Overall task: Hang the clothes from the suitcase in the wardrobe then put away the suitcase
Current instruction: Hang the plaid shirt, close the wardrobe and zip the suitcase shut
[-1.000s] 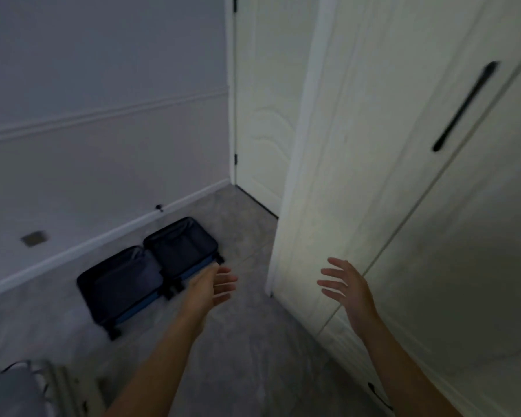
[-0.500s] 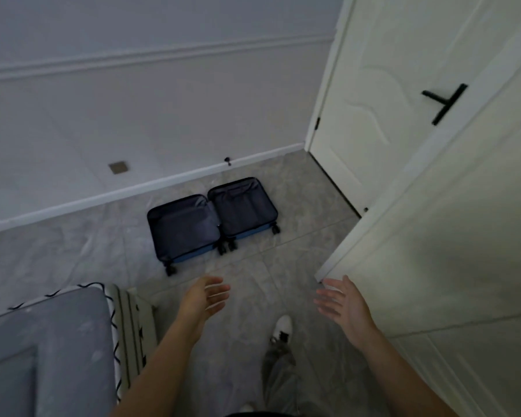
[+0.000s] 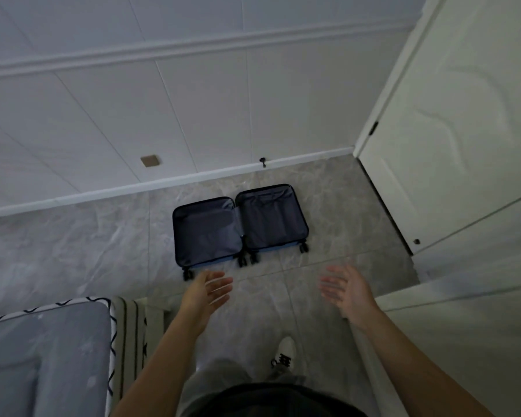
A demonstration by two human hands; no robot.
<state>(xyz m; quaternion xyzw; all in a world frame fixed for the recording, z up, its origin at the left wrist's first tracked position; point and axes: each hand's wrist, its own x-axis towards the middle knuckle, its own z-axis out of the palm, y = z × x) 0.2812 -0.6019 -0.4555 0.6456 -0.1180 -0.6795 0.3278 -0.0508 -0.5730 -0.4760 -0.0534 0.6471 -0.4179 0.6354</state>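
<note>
A dark blue suitcase [image 3: 239, 227] lies flat and wide open on the grey tiled floor by the wall, both halves showing dark lining with no clothes in them. My left hand [image 3: 206, 291] hovers just in front of its near left wheel, fingers apart, holding nothing. My right hand [image 3: 345, 288] is held out to the right of it, palm turned inward, fingers spread, also holding nothing. The cream wardrobe [image 3: 475, 311] stands at the right edge, its front shut as far as I can see.
A bed with a grey cover [image 3: 39, 356] fills the lower left corner. A white room door [image 3: 451, 115] stands at the back right. My shoe [image 3: 285, 355] is on the floor between my arms. A white panelled wall [image 3: 163, 100] runs behind the suitcase.
My view has swung left and down from the wardrobe doors to the suitcase, which now sits centred ahead. Both hands have stayed open and moved closer to it.
</note>
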